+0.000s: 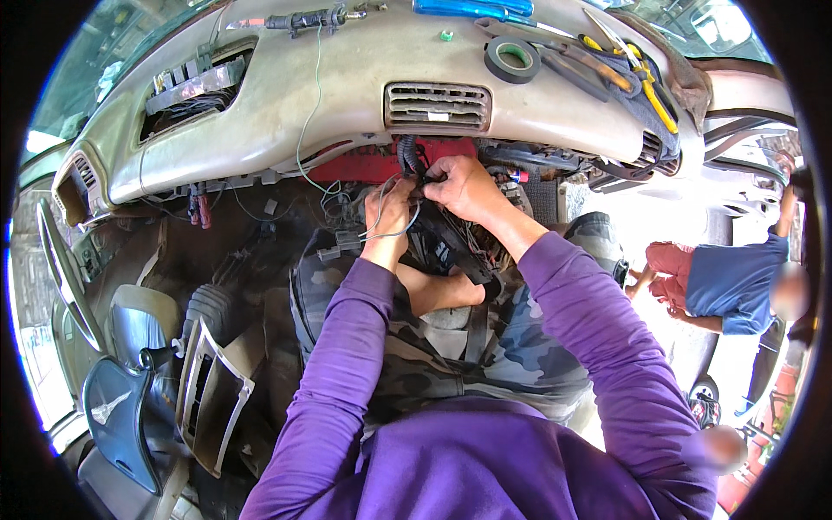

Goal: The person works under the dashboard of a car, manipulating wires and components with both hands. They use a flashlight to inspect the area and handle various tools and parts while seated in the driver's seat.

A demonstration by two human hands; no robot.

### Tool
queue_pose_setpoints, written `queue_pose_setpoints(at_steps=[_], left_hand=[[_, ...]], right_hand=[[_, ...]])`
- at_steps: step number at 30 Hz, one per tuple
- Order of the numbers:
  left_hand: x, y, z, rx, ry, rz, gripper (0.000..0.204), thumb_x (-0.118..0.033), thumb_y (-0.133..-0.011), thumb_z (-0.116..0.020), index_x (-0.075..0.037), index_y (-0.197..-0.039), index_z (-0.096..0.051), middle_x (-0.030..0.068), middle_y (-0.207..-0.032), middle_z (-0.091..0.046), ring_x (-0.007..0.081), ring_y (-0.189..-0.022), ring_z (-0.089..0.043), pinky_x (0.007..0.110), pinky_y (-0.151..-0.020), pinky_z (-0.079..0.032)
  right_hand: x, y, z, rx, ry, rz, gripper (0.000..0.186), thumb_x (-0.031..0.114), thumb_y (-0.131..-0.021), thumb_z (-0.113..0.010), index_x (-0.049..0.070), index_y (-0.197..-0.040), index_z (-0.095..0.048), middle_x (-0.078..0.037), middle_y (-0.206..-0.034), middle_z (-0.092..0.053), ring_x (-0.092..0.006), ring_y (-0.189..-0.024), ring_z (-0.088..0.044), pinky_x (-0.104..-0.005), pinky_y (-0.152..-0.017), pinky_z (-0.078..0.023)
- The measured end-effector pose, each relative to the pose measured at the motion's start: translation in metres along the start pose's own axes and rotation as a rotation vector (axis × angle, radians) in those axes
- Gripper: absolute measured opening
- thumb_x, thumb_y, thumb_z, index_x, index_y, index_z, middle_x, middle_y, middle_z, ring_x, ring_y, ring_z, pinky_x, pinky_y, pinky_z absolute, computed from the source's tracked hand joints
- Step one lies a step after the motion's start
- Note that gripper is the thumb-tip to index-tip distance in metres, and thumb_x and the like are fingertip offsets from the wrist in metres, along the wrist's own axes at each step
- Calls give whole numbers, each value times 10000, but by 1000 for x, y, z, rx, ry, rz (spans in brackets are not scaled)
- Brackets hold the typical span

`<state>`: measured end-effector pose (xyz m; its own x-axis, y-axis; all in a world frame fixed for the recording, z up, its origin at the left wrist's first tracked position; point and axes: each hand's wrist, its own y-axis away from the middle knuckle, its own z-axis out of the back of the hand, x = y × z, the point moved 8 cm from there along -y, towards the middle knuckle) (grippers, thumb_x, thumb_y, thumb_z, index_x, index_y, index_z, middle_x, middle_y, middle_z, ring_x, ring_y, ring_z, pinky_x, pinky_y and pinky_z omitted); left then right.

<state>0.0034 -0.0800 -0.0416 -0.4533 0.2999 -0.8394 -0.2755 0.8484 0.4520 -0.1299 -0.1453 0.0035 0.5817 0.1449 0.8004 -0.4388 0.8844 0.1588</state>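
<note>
Under the centre air vent, my left hand [387, 208] is closed around thin wires [374, 234] beside a black corrugated loom [407, 152]. My right hand [459, 186] pinches the dark wire bundle at the loom's lower end, close to my left fingertips; the exact piece held is hidden. A pale connector [334, 249] hangs left of my left hand. Below both hands are a black housing with exposed wiring [464, 247] and my bare foot [451, 290]. A red panel [347, 165] lies behind the hands.
The dashboard [303, 87] bears blue screwdrivers [468, 7], black tape [511, 61], yellow-handled pliers [659, 100] and a loose switch part [295, 19]. A detached trim frame [217, 390] rests at lower left. Another person [724, 286] in a blue shirt is outside the open door at right.
</note>
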Motion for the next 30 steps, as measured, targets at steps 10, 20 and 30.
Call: queue_pose_setpoints(at_steps=[10, 20, 30], left_hand=[[-3, 6, -5, 103, 43, -41, 129, -89, -824, -658, 7, -897, -703, 30, -783, -663, 100, -678, -584, 248, -626, -442], [-18, 11, -8, 94, -267, -148, 192, -143, -908, -640, 34, -967, -689, 58, -807, -674, 119, -697, -618, 257, -647, -507], [-12, 12, -9, 105, -249, -217, 188, -120, -942, -609, 47, -1010, -663, 75, -850, -676, 139, -734, -642, 269, -677, -536]], right_hand=[[-20, -7, -1, 165, -250, -56, 256, 78, -831, -631, -54, -1041, -696, -109, -836, -715, -165, -743, -687, -305, -699, -543], [-14, -9, -2, 43, 37, 24, 292, 194, -825, -680, 20, -1055, -728, -198, -1011, -718, -332, -952, -695, -386, -858, -534], [-8, -7, -8, 22, 39, 40, 244, 190, -850, -676, 2, -997, -729, -220, -943, -712, -377, -904, -691, -413, -816, -540]])
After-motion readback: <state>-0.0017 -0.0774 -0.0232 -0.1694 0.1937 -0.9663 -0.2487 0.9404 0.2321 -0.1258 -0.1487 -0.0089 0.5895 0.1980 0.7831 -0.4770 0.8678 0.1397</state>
